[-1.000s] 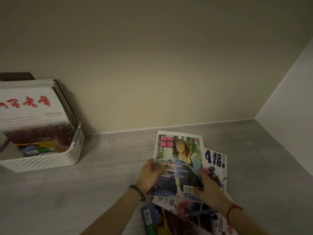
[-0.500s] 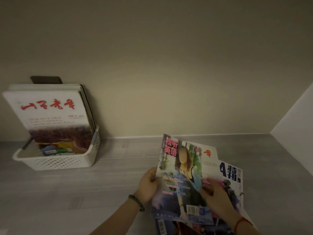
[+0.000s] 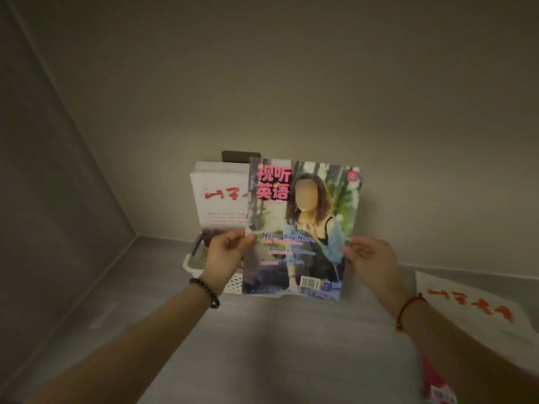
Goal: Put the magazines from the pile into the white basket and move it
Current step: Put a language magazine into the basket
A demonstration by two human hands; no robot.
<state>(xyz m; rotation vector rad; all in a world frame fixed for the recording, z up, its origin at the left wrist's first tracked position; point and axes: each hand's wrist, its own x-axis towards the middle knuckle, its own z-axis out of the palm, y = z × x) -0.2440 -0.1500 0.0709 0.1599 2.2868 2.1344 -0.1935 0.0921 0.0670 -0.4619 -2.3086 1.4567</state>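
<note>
Holding a colourful magazine (image 3: 303,228) upright off the table (image 3: 277,345), both hands are on it. The left hand (image 3: 226,256) has its grip on the left edge, thumb laid across the cover. The right hand (image 3: 370,263) has its grip on the right edge, fingertips pinching the paper. A dark beaded bracelet (image 3: 205,291) sits on the left wrist, a red cord (image 3: 408,310) on the right. Just behind the cover is the white basket (image 3: 233,282) against the wall (image 3: 291,97), its perforated side peeking out by the left wrist. A white magazine (image 3: 218,199) with red script stands in it, others stacked behind. Off to the right, the pile (image 3: 466,310) lies flat on the table, a white cover with red script on top, well apart from both hands.
</note>
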